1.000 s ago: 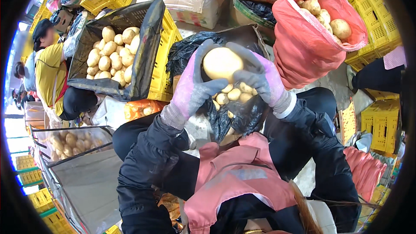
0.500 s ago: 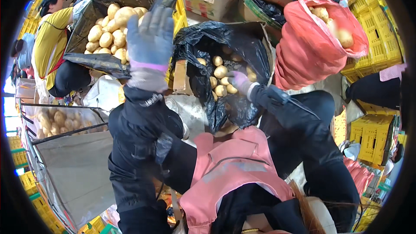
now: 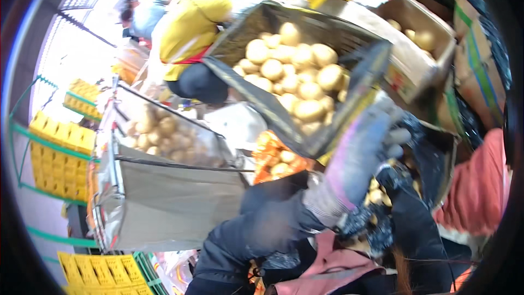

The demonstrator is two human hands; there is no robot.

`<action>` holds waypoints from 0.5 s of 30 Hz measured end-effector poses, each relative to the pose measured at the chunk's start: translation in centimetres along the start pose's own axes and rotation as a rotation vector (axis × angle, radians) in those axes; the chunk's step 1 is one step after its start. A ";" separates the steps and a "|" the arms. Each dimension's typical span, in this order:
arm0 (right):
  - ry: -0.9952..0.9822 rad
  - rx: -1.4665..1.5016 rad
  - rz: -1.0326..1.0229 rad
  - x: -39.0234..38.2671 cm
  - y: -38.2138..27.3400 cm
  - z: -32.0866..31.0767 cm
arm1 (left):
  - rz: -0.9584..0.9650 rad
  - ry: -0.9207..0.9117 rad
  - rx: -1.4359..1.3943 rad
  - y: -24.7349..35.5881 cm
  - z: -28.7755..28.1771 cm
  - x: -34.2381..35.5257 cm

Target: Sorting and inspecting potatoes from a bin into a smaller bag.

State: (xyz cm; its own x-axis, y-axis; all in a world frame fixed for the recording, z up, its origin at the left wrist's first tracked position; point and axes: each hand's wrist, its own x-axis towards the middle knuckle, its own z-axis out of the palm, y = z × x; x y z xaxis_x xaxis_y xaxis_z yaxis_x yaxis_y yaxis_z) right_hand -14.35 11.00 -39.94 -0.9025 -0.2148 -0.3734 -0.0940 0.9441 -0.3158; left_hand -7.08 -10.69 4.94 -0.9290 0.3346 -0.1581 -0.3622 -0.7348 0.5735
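My left hand, in a grey and lilac glove, is raised beside a lined crate of potatoes. Its fingers are bent but apart, blurred, with nothing visible between them. Behind and beneath it is a black plastic bag in a box, with small potatoes partly showing. I cannot see my right hand. An orange mesh bag of potatoes lies below the crate.
A worker in yellow crouches behind the crate. A grey-sided bin of potatoes is at left, yellow crates beyond. A white box and pink sack stand at right.
The view has swung left. The large potato earlier held in both hands is no longer in them. My right hand, last seen in the black bag, is out of sight.
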 end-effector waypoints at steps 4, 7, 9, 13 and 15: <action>-0.010 -0.035 0.071 1.7 1.3 1.5 | -0.090 0.081 0.169 0.6 0.0 -0.3; 0.061 0.200 0.090 0.4 1.5 1.1 | -0.100 0.064 0.120 1.2 0.2 -0.9; 0.136 0.623 0.092 -2.1 0.7 0.6 | -0.042 0.051 0.108 1.4 0.3 -1.2; 0.052 2.161 0.021 -10.3 0.2 -0.5 | 0.067 0.050 0.230 1.7 -0.3 -1.3; 0.385 0.926 0.044 -15.9 2.2 -1.2 | 0.155 -0.048 0.228 1.8 -0.7 -1.3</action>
State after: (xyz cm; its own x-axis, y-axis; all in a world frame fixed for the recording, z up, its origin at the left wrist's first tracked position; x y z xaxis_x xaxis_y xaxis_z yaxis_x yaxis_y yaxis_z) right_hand -0.66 16.78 -33.66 -0.9872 0.0658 -0.1456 0.1594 0.3479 -0.9239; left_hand -6.57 -12.86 5.60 -0.9654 0.2600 -0.0190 -0.1845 -0.6298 0.7546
